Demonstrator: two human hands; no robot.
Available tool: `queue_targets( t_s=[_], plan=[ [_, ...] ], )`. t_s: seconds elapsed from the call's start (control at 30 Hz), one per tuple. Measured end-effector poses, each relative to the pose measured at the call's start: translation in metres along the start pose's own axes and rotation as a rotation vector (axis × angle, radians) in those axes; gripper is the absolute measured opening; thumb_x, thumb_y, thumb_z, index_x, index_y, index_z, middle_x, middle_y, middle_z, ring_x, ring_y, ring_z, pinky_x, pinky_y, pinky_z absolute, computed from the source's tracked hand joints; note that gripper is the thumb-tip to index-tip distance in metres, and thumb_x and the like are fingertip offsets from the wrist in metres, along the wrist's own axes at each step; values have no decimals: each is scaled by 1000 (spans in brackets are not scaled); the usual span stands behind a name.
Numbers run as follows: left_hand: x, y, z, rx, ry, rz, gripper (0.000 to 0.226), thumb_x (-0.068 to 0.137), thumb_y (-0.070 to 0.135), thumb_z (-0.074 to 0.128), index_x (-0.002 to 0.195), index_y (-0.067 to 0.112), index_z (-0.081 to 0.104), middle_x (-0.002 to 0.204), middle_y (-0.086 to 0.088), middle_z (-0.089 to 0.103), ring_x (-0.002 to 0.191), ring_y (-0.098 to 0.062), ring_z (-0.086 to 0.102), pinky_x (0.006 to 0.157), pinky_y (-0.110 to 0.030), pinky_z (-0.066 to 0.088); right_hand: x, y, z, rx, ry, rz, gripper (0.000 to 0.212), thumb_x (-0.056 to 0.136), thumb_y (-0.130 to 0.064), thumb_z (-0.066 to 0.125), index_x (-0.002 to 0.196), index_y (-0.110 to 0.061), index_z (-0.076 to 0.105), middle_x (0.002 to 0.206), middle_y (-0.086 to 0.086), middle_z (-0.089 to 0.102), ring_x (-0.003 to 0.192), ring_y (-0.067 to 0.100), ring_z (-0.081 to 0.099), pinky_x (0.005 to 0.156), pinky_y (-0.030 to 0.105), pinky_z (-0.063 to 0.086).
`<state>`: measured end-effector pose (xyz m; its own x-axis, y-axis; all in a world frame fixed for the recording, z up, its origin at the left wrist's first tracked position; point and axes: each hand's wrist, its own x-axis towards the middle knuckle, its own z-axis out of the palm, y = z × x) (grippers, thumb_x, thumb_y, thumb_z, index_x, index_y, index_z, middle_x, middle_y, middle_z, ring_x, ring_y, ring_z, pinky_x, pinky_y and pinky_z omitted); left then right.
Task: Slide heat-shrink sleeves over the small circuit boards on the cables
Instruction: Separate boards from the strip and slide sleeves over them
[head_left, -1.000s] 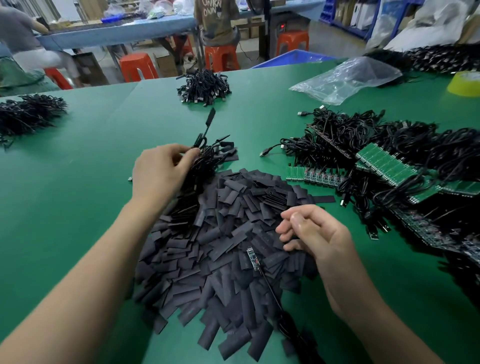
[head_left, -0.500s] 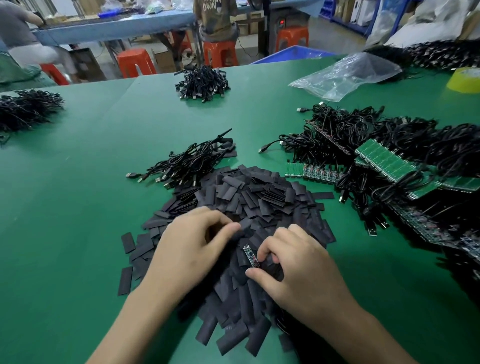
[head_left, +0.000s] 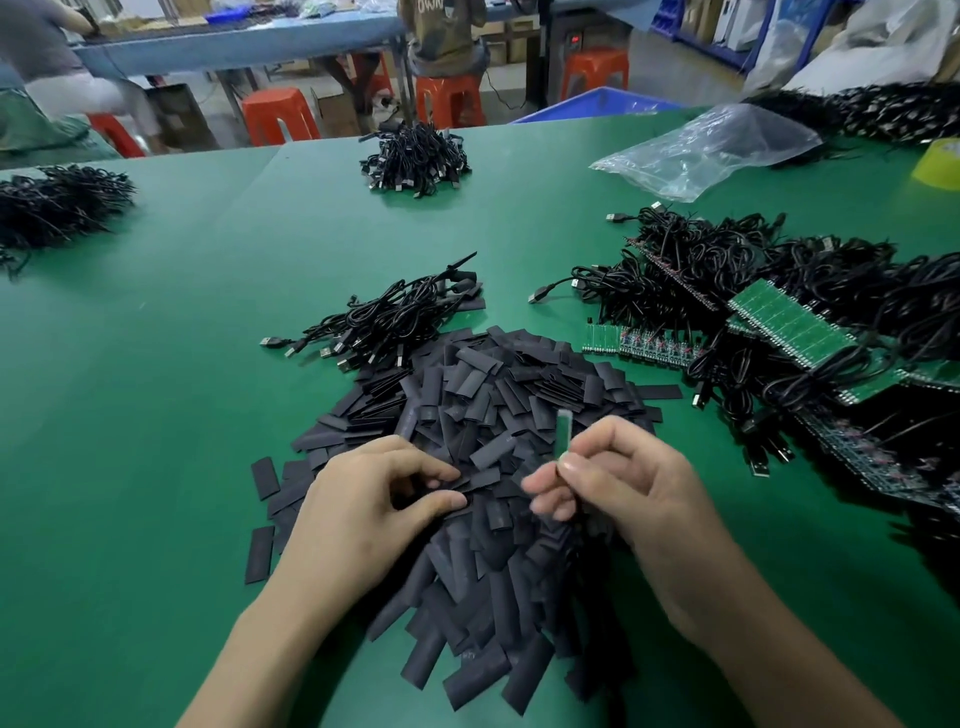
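Lifted off the sleeve pile (head_left: 493, 395) now, the circuit board (head_left: 563, 436) stands pinched in my right hand (head_left: 628, 480); my left hand (head_left: 374, 501) pinches a sleeve (head_left: 470, 486), next to be opened and slid over the board

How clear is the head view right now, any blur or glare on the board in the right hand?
Head view: the small board pinched in the right hand is motion-smeared and pale, its parts unreadable; the sleeve pile is fairly sharp; the plastic bag shows soft glare; wide-angle distortion stretches the frame's corners.
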<state>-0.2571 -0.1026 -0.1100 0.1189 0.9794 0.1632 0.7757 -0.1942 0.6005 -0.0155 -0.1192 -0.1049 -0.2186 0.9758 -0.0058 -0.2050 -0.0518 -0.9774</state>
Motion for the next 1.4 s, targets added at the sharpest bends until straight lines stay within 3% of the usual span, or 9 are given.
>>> queue_targets(
  t_s=[0.17,0.3,0.4,0.57,0.7,0.87,1.03,1.2,1.4],
  plan=[
    [1,-5,-9,-77,-83,35,14,85,26,81,92,38,81,92,19,71,88,-5,67,82,-27,51,4,-4,-10,375,-32,6,24,81,-22,75,99,-16,60,73,5,60,45,9,43,43,20,38],
    [0,0,-12,-248,-30,40,13,86,28,74,95,33,82,90,9,75,86,-12,70,77,-26,53,0,-5,-10,29,-64,-73,28,85,-33,79,110,-23,70,69,0,60,55,7,47,53,16,42],
    [-4,12,-8,-609,-154,-26,13,86,29,76,97,30,80,76,-4,75,69,-11,71,69,-18,51,-5,0,4,-248,-73,-132,22,86,-41,70,105,-28,69,68,5,57,64,10,51,62,21,43],
    [-6,21,3,-839,-214,-2,14,87,16,72,98,23,78,65,-7,70,59,-12,66,63,-15,47,-7,8,14,-326,-55,-109,9,90,-28,76,92,-23,69,61,-15,51,55,-3,42,55,9,36],
    [-9,25,10,-822,-174,24,16,83,18,80,99,23,80,69,-5,72,60,-13,67,66,-18,51,-6,9,13,-384,-42,-105,15,95,-31,69,86,-19,71,65,-6,64,62,5,51,59,24,40],
    [-10,28,16,-315,90,362,29,79,28,86,105,19,81,94,8,73,83,-14,69,72,-26,55,-5,11,15,-385,7,-85,32,87,-50,64,86,-18,71,75,12,70,68,20,57,63,49,48],
    [-8,23,16,-379,170,237,22,80,30,82,102,29,80,96,15,74,87,-8,69,76,-22,52,-2,12,9,-373,15,-81,43,100,-55,43,92,-22,69,61,-7,51,56,9,44,55,20,37],
    [-6,16,16,-486,173,115,22,78,41,82,100,39,78,97,11,76,74,-13,69,70,-42,58,-1,8,2,-507,15,-109,37,94,-54,50,87,-20,60,62,-10,44,58,9,38,56,25,33],
    [-6,18,20,-452,151,173,18,80,38,79,98,36,79,98,12,76,87,-19,70,73,-36,55,-4,5,7,-590,11,-144,29,100,-32,62,76,-17,57,56,-9,43,53,4,35,51,21,29]
  ],
)
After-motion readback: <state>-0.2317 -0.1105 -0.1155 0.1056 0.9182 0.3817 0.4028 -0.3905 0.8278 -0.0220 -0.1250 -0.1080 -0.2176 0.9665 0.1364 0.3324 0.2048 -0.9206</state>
